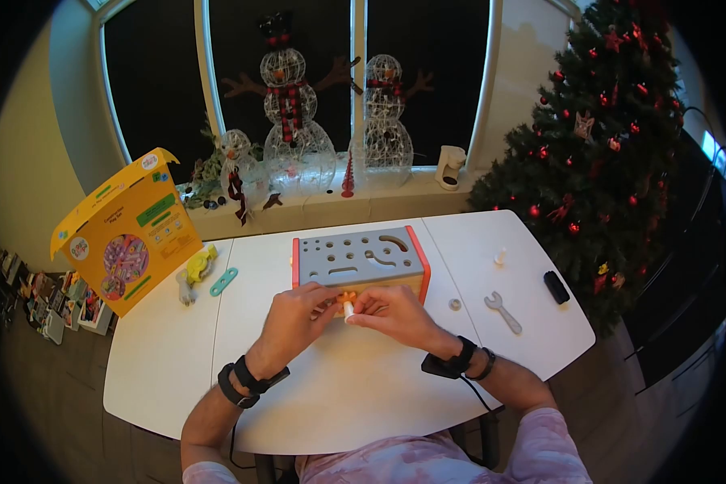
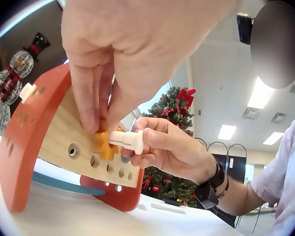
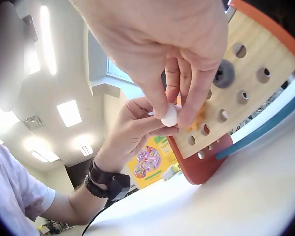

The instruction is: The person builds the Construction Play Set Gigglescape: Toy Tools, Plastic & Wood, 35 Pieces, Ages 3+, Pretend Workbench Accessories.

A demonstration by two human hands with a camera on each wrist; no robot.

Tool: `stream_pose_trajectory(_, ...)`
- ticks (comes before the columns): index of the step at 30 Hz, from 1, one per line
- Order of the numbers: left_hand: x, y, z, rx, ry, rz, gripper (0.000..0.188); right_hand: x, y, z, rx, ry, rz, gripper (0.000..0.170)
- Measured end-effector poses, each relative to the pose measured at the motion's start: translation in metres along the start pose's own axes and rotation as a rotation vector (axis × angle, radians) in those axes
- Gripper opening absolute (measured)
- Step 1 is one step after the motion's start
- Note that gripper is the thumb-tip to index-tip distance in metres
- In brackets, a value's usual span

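At the front of the toy workbench [image 1: 355, 260], with its grey top and red ends, both hands meet. The left hand [image 1: 297, 316] pinches an orange gear-like piece [image 2: 105, 145] against the wooden side panel [image 2: 64, 132]. Between the right hand's [image 1: 397, 313] thumb and fingers is a white peg [image 2: 128, 140], its shaft at the orange piece. The peg's round white head [image 3: 170, 116] faces the right wrist view. A grey round piece [image 3: 224, 73] sits on the holed panel. Whether the peg's tip is in a hole is hidden.
On the white table [image 1: 161, 355], a grey wrench [image 1: 503, 313], a grey nut [image 1: 455, 304], a small white piece [image 1: 500, 256] and a black object [image 1: 556, 287] lie right. A yellow box [image 1: 129, 234], a yellow-grey toy [image 1: 195, 273] and a teal strip [image 1: 224, 281] are left.
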State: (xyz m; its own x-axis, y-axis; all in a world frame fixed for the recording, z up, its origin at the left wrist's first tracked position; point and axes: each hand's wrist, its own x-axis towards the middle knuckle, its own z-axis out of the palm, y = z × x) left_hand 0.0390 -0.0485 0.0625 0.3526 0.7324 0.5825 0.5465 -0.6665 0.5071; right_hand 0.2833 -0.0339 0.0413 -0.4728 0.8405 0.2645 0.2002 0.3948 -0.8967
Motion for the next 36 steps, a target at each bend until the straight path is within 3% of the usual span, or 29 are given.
stream_pose_trajectory(2,0.001,0.010,-0.008,0.066,-0.027,-0.060,0.020,0.001,0.002,0.003,0.006,0.021,-0.016,0.022)
stream_pose_trajectory(4,0.004,0.010,-0.017,0.340,-0.036,0.030,0.040,0.002,0.004,0.005,0.015,0.040,-0.032,0.024)
stream_pose_trajectory(5,0.007,0.008,-0.020,0.341,-0.036,0.030,0.040,0.003,0.005,0.004,-0.043,0.030,-0.052,0.026)
stream_pose_trajectory(7,0.012,0.004,-0.025,0.395,-0.062,0.199,0.068,0.002,-0.001,0.003,-0.101,0.021,-0.073,0.032)
stream_pose_trajectory(9,0.008,-0.010,-0.018,0.370,-0.096,0.184,0.076,-0.002,-0.018,0.004,-0.178,0.082,-0.052,0.056)
stream_pose_trajectory(10,0.008,-0.015,-0.016,0.344,-0.132,0.170,0.085,-0.001,-0.020,0.003,-0.180,0.084,-0.056,0.056)
stream_pose_trajectory(12,0.009,-0.018,-0.016,0.331,-0.139,0.176,0.085,-0.001,-0.021,0.003,-0.305,0.084,-0.103,0.077)
stream_pose_trajectory(15,0.008,-0.017,-0.016,0.313,-0.150,0.173,0.084,0.003,-0.007,0.001,-0.381,0.075,-0.179,0.079)
stream_pose_trajectory(24,0.008,-0.020,-0.011,0.332,-0.120,0.159,0.071,0.013,-0.009,-0.001,-0.367,0.062,-0.117,0.068)
stream_pose_trajectory(36,0.009,-0.020,-0.009,0.327,-0.096,0.132,0.065,0.015,-0.015,0.000,-0.389,0.061,-0.086,0.065)
